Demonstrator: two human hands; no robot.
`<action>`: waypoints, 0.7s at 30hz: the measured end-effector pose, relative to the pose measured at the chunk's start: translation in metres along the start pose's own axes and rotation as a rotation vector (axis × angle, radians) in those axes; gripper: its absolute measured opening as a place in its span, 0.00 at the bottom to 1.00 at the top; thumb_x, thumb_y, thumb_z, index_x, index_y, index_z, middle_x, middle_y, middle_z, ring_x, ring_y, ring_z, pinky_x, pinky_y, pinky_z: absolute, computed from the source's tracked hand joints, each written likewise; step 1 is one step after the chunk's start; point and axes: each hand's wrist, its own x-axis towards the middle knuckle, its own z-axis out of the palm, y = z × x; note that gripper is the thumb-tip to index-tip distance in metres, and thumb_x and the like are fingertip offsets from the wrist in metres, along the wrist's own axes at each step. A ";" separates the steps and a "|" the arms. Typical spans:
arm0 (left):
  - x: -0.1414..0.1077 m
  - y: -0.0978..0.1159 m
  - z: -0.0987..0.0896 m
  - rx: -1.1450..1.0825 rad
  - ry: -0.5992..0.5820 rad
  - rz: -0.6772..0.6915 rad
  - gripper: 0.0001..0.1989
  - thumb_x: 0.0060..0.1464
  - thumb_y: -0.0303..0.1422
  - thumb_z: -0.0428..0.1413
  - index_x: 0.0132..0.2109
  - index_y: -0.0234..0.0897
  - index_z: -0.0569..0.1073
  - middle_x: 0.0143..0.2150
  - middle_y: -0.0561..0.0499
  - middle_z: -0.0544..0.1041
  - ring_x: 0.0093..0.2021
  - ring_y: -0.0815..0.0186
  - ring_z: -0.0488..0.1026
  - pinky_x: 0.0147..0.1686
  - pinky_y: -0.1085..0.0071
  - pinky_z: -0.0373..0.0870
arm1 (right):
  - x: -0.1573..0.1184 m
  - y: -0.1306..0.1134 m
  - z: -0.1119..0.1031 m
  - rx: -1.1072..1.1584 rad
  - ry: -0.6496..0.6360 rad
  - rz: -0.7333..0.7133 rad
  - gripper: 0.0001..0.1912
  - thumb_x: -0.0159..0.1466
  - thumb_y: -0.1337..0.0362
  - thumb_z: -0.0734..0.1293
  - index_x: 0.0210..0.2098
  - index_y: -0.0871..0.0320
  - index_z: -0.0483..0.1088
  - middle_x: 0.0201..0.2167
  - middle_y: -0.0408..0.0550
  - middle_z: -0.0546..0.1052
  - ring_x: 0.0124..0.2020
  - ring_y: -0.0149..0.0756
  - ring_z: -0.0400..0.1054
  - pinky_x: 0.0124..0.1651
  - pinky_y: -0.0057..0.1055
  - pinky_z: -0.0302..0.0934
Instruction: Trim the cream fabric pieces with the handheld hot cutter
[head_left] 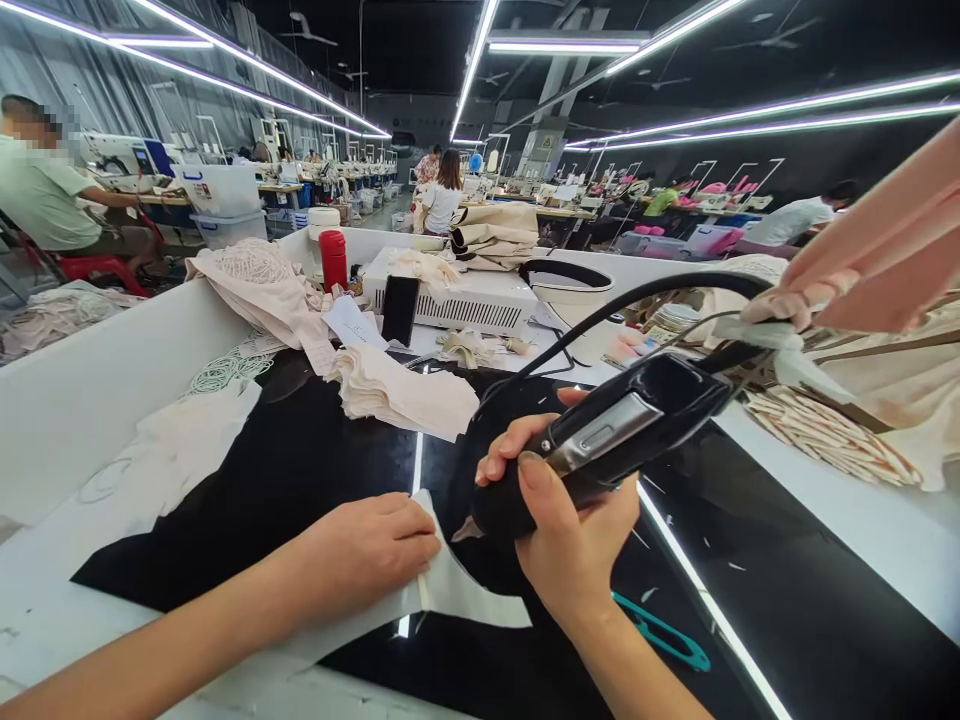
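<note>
My right hand [574,560] grips the black tool [660,395]; its cable [697,280] could snag, jerking it. My left hand [360,560] presses the white piece [476,597], any pinch hidden from me

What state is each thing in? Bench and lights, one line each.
Handheld tool: gripped in the right hand, tilted
White piece: flat under the left hand
Phone: propped up, screen dark
Red bottle: upright, capped
Fabric stack: layered, edges uneven
Teal tool: lying flat
Ceiling lights: on
</note>
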 end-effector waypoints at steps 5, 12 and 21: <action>-0.004 0.000 0.001 -0.015 0.001 -0.015 0.07 0.70 0.25 0.51 0.48 0.34 0.74 0.46 0.46 0.78 0.47 0.61 0.77 0.52 0.65 0.77 | -0.001 0.003 0.003 0.006 -0.005 -0.003 0.24 0.62 0.66 0.74 0.54 0.47 0.66 0.30 0.36 0.76 0.24 0.30 0.71 0.28 0.31 0.70; -0.004 0.002 -0.001 -0.019 0.001 -0.004 0.09 0.70 0.23 0.50 0.48 0.33 0.74 0.46 0.46 0.78 0.45 0.63 0.78 0.53 0.65 0.77 | -0.002 0.005 0.004 -0.007 -0.008 -0.003 0.24 0.61 0.67 0.73 0.53 0.48 0.64 0.30 0.35 0.76 0.23 0.30 0.71 0.28 0.31 0.70; -0.011 0.000 -0.001 0.021 -0.017 -0.005 0.09 0.69 0.23 0.51 0.48 0.37 0.75 0.52 0.46 0.78 0.49 0.63 0.78 0.61 0.60 0.73 | -0.004 0.000 0.003 -0.011 -0.017 0.004 0.22 0.63 0.65 0.73 0.53 0.49 0.64 0.30 0.36 0.75 0.24 0.30 0.71 0.28 0.31 0.69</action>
